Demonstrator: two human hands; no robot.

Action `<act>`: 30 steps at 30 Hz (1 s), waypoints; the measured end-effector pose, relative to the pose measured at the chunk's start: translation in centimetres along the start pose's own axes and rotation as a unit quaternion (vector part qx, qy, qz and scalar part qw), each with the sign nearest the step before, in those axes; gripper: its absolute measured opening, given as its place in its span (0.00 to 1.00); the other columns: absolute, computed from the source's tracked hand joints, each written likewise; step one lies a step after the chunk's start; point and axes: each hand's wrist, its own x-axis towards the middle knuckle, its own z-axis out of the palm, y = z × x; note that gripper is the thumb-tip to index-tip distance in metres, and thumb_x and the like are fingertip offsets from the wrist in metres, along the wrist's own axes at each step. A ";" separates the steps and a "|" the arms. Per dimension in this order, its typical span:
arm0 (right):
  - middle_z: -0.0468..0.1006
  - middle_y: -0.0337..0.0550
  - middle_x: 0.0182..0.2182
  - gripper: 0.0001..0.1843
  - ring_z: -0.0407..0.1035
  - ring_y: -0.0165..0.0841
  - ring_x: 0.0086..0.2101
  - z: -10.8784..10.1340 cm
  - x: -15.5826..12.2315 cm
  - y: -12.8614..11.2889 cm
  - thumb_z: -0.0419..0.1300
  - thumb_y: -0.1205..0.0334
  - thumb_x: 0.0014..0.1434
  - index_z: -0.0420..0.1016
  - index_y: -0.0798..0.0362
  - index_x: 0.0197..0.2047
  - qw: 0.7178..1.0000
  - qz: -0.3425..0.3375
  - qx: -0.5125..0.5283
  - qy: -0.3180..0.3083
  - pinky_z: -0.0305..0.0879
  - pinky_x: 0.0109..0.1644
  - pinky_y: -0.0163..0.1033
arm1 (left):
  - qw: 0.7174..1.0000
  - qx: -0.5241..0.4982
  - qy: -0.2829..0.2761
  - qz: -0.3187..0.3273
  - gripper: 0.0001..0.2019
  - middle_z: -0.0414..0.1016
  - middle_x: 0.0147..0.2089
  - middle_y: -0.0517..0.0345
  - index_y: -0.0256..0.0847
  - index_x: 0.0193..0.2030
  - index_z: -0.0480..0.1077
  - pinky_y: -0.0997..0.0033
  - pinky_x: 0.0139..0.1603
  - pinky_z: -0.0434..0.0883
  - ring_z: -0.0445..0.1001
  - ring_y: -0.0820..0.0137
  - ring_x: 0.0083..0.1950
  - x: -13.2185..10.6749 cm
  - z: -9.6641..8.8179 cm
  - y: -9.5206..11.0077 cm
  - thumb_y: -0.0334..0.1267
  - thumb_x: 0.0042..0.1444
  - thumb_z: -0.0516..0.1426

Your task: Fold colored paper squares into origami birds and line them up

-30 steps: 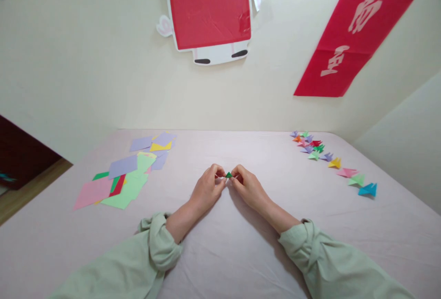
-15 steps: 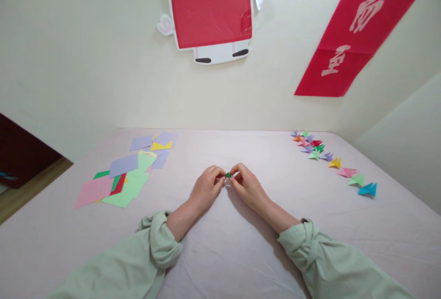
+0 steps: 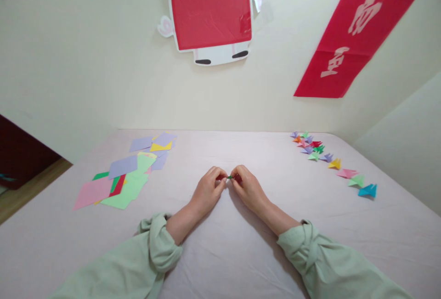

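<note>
A small folded piece of dark green paper (image 3: 230,177) is pinched between my two hands, over the middle of the pale cloth surface (image 3: 220,253). My left hand (image 3: 209,188) grips its left end between thumb and forefinger. From the other side, my right hand (image 3: 248,188) pinches the right end the same way. Only a thin sliver of the paper shows; the fingertips cover the rest, so its folded shape cannot be made out.
On the left lie overlapping loose paper sheets, among them a pink sheet (image 3: 92,192), a purple sheet (image 3: 123,166) and a light green sheet (image 3: 120,198). A line of several small folded paper figures runs down the right, ending with a blue one (image 3: 368,191). A wall (image 3: 220,101) rises behind.
The green paper shows as a thinner strip than before, with less of its face visible between the fingertips. Both hands stay in nearly the same place.
</note>
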 end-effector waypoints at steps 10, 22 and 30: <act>0.68 0.39 0.32 0.08 0.63 0.32 0.32 0.1 0.0 -0.1 0.49 0.72 0.54 0.64 0.51 0.35 1.000 -0.003 0.013 -0.002 0.61 0.38 0.36 | 0.998 -0.051 0.009 -0.024 0.04 0.72 0.36 0.57 0.39 0.35 0.69 0.71 0.42 0.69 0.71 0.70 0.40 0.1 0.2 -0.3 0.31 0.58 0.53; 0.68 0.39 0.32 0.07 0.63 0.32 0.33 0.0 0.0 -0.1 0.49 0.71 0.56 0.64 0.51 0.35 1.000 -0.010 0.005 -0.005 0.60 0.38 0.36 | 0.994 -0.095 0.003 -0.052 0.04 0.72 0.36 0.58 0.40 0.34 0.69 0.72 0.41 0.69 0.71 0.71 0.39 0.2 0.2 -0.5 0.32 0.57 0.53; 0.66 0.40 0.33 0.06 0.63 0.32 0.34 0.2 -0.1 -0.1 0.49 0.71 0.57 0.62 0.51 0.36 0.999 -0.041 -0.016 -0.014 0.61 0.39 0.37 | 0.992 -0.100 -0.002 -0.080 0.04 0.70 0.35 0.58 0.39 0.33 0.70 0.72 0.40 0.68 0.70 0.70 0.39 0.3 0.4 -0.6 0.35 0.56 0.55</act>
